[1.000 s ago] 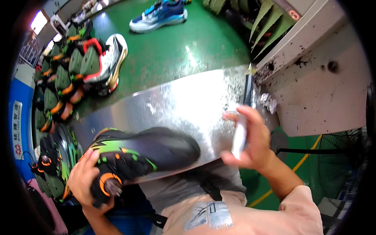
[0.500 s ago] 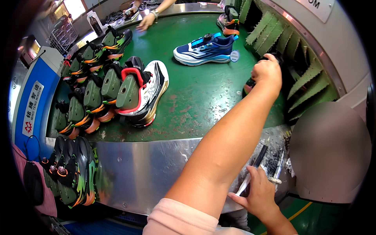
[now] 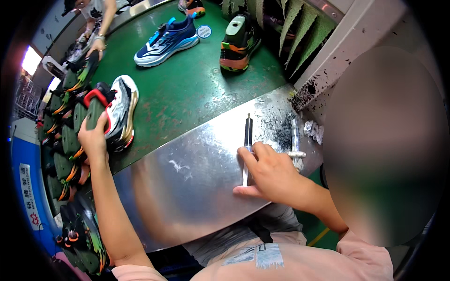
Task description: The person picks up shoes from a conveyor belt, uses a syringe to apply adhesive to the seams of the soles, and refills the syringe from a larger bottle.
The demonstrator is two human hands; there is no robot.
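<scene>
My left hand (image 3: 93, 140) is closed at the heel of a white-and-black sneaker (image 3: 123, 100) with a red lining. Its thumb lies against the green shoe last (image 3: 96, 111) inside; its other fingers are mostly hidden. Over the metal ledge, my right hand (image 3: 274, 171) grips a syringe (image 3: 248, 133) holding black fluid, tip pointing away from me. The right thumb is at the plunger end. A dark shoe with orange and green trim (image 3: 236, 47), a last in it, stands on the green belt by the flaps. A blue-and-white sneaker (image 3: 166, 44) with a round tag sits left of it.
Rows of dark shoes on lasts (image 3: 65, 140) crowd the left side. Another syringe (image 3: 295, 136) and crumpled white material (image 3: 314, 132) lie on the black-stained metal ledge (image 3: 201, 159). Green flaps (image 3: 304, 42) hang at the far right. Across the belt, a co-worker's hand (image 3: 97, 46) touches a shoe.
My left hand has let go of the dark shoe by the flaps and moved left to the white sneaker. My right hand still holds the syringe. The view has turned.
</scene>
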